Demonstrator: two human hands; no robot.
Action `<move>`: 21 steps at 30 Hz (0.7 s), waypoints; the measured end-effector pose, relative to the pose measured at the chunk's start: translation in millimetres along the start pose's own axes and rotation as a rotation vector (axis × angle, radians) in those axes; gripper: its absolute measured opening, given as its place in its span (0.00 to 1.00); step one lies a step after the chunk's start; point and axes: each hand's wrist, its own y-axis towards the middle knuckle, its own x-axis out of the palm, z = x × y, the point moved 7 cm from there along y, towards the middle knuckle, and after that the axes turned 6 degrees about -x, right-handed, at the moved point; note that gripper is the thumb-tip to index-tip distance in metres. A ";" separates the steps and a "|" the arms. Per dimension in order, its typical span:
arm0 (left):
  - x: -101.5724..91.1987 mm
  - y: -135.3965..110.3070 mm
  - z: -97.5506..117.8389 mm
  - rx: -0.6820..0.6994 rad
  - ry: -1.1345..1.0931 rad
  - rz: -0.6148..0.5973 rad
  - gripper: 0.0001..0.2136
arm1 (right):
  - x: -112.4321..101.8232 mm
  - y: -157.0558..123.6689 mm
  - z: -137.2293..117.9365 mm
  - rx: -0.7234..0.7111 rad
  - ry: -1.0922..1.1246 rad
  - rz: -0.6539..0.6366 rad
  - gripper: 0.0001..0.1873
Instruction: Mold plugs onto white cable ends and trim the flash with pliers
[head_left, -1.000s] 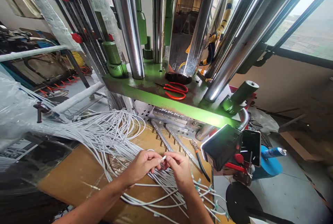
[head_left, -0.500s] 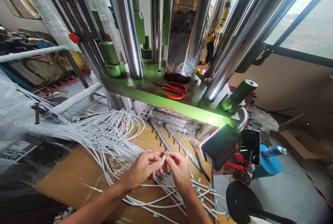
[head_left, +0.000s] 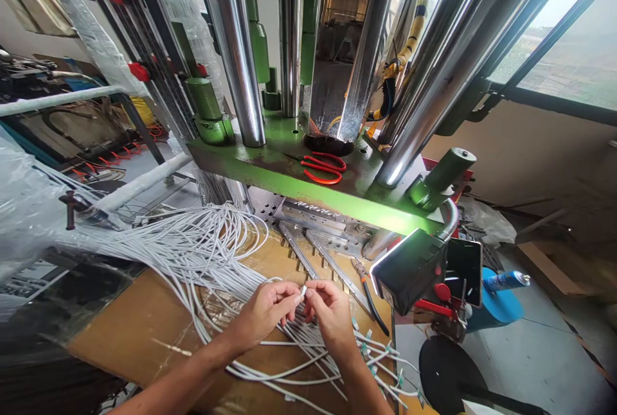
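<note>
My left hand (head_left: pixel 267 314) and my right hand (head_left: pixel 330 311) meet fingertip to fingertip above a brown cardboard-covered bench (head_left: pixel 139 328). Both pinch the same small white cable end (head_left: pixel 303 291) between thumb and fingers. A big bundle of white cables (head_left: pixel 193 251) fans out from the left across the bench and runs under my hands. More cable ends with small greenish connectors (head_left: pixel 380 354) lie to the right of my right wrist.
A green press plate (head_left: pixel 270 167) with chrome columns (head_left: pixel 234 49) stands behind, red scissors (head_left: pixel 324 167) lying on it. Below it sits a metal mould (head_left: pixel 318 225). Pliers (head_left: pixel 369 293) and a black control box (head_left: pixel 409 270) sit to the right. Plastic sheeting (head_left: pixel 24 209) hangs at the left.
My hands have stayed pinched on the cable end, shifting only slightly. The view has drifted a little.
</note>
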 end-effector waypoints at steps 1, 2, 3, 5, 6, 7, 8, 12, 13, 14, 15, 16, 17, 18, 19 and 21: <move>-0.8 0.2 0.1 0.002 0.006 0.006 0.14 | -3.6 -1.7 -6.8 -0.026 -0.041 0.007 0.15; -1.6 0.4 0.2 0.000 0.013 0.012 0.14 | -9.3 -3.7 -16.6 -0.075 -0.120 0.019 0.13; -2.4 0.5 0.4 -0.004 0.017 0.017 0.15 | -17.2 -6.1 -29.0 -0.141 -0.240 0.039 0.11; -4.3 0.4 1.6 -0.015 -0.001 0.031 0.15 | -37.8 -11.9 -54.7 -0.261 -0.578 0.104 0.11; -5.0 0.2 2.3 -0.024 -0.028 0.036 0.16 | -48.8 -14.4 -64.8 -0.288 -0.767 0.129 0.13; -5.6 0.0 3.1 -0.035 -0.066 0.039 0.16 | -60.4 -16.0 -71.2 -0.277 -0.943 0.143 0.14; -6.1 -0.3 3.7 -0.047 -0.113 0.042 0.17 | -72.0 -16.8 -73.5 -0.232 -1.084 0.140 0.15; -6.1 -1.1 3.8 -0.119 -0.241 0.036 0.17 | -105.2 -17.8 -63.3 -0.033 -1.434 0.034 0.17; -6.3 -1.4 3.8 -0.132 -0.247 0.038 0.17 | -110.5 -18.1 -59.4 0.003 -1.472 0.027 0.18; -6.7 -1.7 3.9 -0.143 -0.248 0.041 0.17 | -114.4 -18.1 -55.3 0.034 -1.495 0.017 0.19; -7.1 -2.1 4.3 -0.147 -0.247 0.045 0.18 | -117.8 -18.1 -51.8 0.063 -1.506 0.017 0.20; -7.7 -2.6 5.0 -0.148 -0.246 0.048 0.18 | -120.7 -17.8 -48.9 0.089 -1.505 0.017 0.21; -7.9 -3.1 5.7 -0.148 -0.248 0.045 0.18 | -123.2 -17.3 -46.9 0.109 -1.494 0.017 0.21; -7.9 -3.7 6.4 -0.147 -0.254 0.039 0.19 | -125.5 -16.6 -45.9 0.123 -1.474 0.016 0.22; -7.7 -4.5 6.9 -0.147 -0.260 0.028 0.19 | -127.6 -15.7 -46.1 0.129 -1.451 0.017 0.22; -7.6 -6.4 7.2 -0.147 -0.272 0.010 0.19 | -132.0 -13.7 -50.6 0.110 -1.402 0.047 0.21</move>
